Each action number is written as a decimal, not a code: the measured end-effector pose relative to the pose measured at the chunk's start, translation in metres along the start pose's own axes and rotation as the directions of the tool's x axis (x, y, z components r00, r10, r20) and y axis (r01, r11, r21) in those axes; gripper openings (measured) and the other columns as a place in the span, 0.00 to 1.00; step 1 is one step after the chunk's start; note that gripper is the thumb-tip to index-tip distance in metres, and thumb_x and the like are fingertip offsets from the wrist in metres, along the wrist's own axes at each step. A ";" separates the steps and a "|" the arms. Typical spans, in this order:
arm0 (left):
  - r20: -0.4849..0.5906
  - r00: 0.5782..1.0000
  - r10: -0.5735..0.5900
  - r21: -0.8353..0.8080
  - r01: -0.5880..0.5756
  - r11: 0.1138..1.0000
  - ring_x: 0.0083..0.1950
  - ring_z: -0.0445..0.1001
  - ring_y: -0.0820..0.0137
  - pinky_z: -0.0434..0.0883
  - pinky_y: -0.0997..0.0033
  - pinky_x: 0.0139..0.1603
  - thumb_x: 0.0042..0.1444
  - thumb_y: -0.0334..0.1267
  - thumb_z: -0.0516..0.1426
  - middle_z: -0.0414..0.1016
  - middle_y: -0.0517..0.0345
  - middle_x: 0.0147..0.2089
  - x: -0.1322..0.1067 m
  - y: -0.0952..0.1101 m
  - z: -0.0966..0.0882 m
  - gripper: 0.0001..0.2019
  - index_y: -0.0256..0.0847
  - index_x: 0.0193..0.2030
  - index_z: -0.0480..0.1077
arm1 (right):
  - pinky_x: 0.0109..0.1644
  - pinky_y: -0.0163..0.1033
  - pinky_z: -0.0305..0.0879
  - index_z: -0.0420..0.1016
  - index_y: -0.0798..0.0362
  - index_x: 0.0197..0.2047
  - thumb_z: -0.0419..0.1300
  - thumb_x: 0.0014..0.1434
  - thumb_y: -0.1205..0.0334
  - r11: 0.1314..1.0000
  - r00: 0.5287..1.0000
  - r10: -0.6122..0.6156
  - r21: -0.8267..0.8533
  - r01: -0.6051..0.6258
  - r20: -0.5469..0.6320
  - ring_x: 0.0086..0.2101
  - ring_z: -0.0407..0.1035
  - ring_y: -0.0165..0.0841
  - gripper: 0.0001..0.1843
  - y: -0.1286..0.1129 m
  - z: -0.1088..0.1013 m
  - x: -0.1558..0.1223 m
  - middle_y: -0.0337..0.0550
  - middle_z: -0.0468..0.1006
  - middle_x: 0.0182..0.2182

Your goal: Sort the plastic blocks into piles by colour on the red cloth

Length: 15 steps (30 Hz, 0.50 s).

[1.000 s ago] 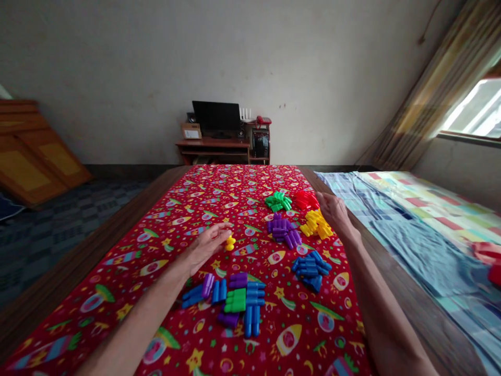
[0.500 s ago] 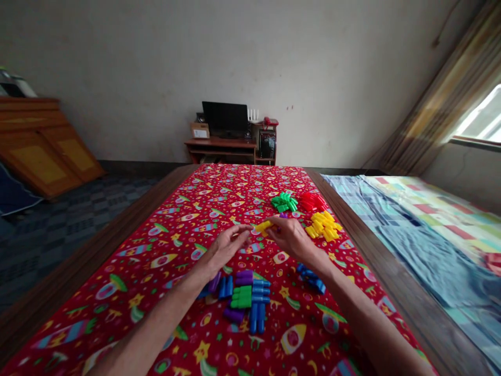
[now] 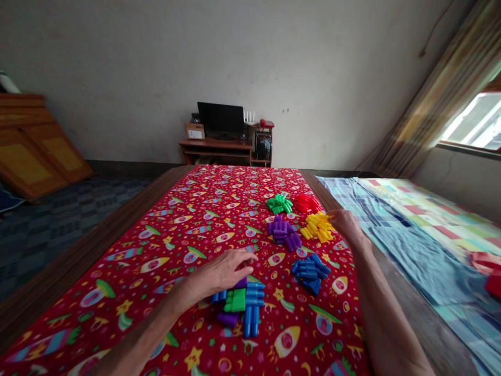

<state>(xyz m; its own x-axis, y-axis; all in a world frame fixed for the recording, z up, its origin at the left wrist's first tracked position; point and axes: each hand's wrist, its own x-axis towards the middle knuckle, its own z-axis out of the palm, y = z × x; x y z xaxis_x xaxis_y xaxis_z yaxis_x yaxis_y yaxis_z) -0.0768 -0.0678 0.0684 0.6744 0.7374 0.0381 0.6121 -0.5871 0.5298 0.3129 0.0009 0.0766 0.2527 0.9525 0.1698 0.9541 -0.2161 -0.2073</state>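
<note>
My left hand (image 3: 230, 267) hovers palm down just above a group of joined toy building blocks, thumb apart from its curled fingers and nothing visible in them. Under and beside it are a green block (image 3: 235, 301), blue blocks (image 3: 251, 319) and a purple block (image 3: 227, 319); the hand partly hides this group. My right hand (image 3: 345, 222) reaches to the right edge of the table, its fingertips pinched on a yellow block (image 3: 327, 215) at the edge of the yellow pile (image 3: 316, 227).
Near the yellow pile lie piles of red blocks (image 3: 308, 202), green blocks (image 3: 279, 203), purple blocks (image 3: 282, 232) and blue blocks (image 3: 311, 272). A red patterned cloth (image 3: 156, 297) covers the table. Beyond stands a desk (image 3: 215, 146) with a monitor (image 3: 220, 120); a bed (image 3: 410, 235) is to the right.
My right hand has moved right from the middle, with its yellow block, to the yellow pile, uncovering the purple pile. My left hand has drawn back toward the joined blocks. The view has shifted slightly.
</note>
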 end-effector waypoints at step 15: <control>0.009 1.000 -0.025 0.049 0.024 0.998 0.52 0.74 0.63 0.69 0.66 0.55 0.61 0.40 0.50 0.78 0.54 0.51 -0.002 0.001 0.000 0.15 0.44 0.51 0.72 | 0.44 0.37 0.66 0.77 0.57 0.40 0.43 0.67 0.54 0.953 0.984 -0.102 0.270 0.139 -0.148 0.41 0.75 0.39 0.24 -0.009 0.019 0.000 0.54 0.81 0.35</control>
<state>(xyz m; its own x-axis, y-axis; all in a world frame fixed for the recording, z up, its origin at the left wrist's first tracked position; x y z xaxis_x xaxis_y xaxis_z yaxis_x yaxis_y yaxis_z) -0.0772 -0.0697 0.0691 0.6626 0.7488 0.0173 0.6480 -0.5847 0.4881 0.3017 0.0071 0.0603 0.1751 0.9273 0.3309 0.9008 -0.0152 -0.4339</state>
